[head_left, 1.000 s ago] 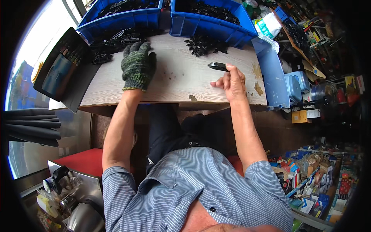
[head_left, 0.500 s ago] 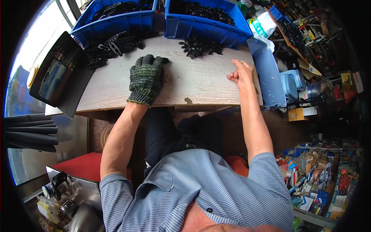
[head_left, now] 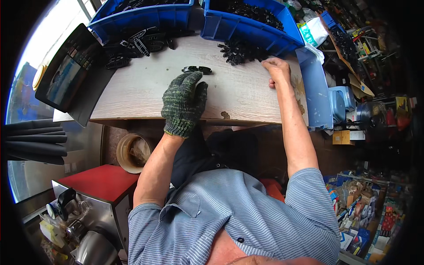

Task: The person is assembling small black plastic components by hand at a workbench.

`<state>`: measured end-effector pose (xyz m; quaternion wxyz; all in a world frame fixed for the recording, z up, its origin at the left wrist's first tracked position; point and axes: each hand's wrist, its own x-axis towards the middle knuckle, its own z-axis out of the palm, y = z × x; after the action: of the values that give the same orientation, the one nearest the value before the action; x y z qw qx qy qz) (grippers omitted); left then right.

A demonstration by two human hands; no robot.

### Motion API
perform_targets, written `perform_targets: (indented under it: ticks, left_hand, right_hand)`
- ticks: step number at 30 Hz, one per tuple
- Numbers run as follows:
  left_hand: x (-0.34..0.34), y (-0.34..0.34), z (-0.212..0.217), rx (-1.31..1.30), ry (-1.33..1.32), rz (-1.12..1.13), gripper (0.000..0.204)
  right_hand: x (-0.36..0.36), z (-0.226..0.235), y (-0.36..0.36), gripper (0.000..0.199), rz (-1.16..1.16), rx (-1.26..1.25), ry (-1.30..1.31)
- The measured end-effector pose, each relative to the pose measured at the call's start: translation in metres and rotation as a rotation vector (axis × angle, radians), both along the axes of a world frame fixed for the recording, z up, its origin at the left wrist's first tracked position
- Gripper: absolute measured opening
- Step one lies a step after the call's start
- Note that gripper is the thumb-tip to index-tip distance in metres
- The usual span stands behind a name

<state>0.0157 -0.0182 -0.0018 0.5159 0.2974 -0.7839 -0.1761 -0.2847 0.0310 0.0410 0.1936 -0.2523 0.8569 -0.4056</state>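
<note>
My left hand [head_left: 184, 104], in a dark green and black knitted glove, is over the front middle of the table. Its curled fingertips meet a narrow, slightly curved black plastic piece [head_left: 197, 69]. Bare and closed, my right hand [head_left: 278, 70] rests at the right end of a heap of small black plastic parts [head_left: 238, 52]. The thumb and forefinger are pinched together beside the heap; whatever lies between them is too small to make out. At the back left lies another pile of longer black plastic pieces [head_left: 140, 46], some frame-shaped.
Two blue bins, one at back left [head_left: 145, 21] and one at back right [head_left: 251, 28], hold black parts. A dark panel [head_left: 66, 75] stands at the left edge. A light blue container [head_left: 314, 92] adjoins the table's right side. Below left are a bucket [head_left: 126, 154] and red-topped cabinet [head_left: 99, 181].
My left hand has shifted right and turned, bringing the black piece into fuller view. The fingers of my right hand have moved to the small-parts heap and closed. The whole view has shifted slightly.
</note>
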Motion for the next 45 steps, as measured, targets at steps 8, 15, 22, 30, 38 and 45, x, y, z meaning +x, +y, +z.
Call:
perform_targets:
  ticks: [8,15,22,30,38,45]
  left_hand:
    - [-0.004,0.013,0.0,0.02,-0.111,-0.031,0.025]
    - [-0.033,0.027,-0.001,0.223,-0.011,-0.176,0.028]
    - [-0.095,0.018,-0.003,0.476,0.277,-0.435,0.033]
    - [-0.094,0.014,0.004,0.93,0.198,-0.635,0.025]
    - [-0.084,0.018,0.017,1.184,0.33,-0.605,0.026]
    - [-0.074,0.024,0.013,1.018,0.239,-0.534,0.031]
  right_hand:
    - [-0.017,-0.004,0.022,0.023,-0.014,-0.182,-0.351]
    - [0.002,-0.004,0.052,0.022,0.111,-0.286,-0.62]
    - [0.047,-0.006,0.06,0.022,0.282,-0.301,-0.693]
    - [0.06,-0.011,0.067,0.024,0.31,-0.411,-0.65]
    - [0.071,-0.018,0.067,0.023,0.352,-0.601,-0.599]
    - [0.072,-0.028,0.068,0.02,0.343,-0.608,-0.529]
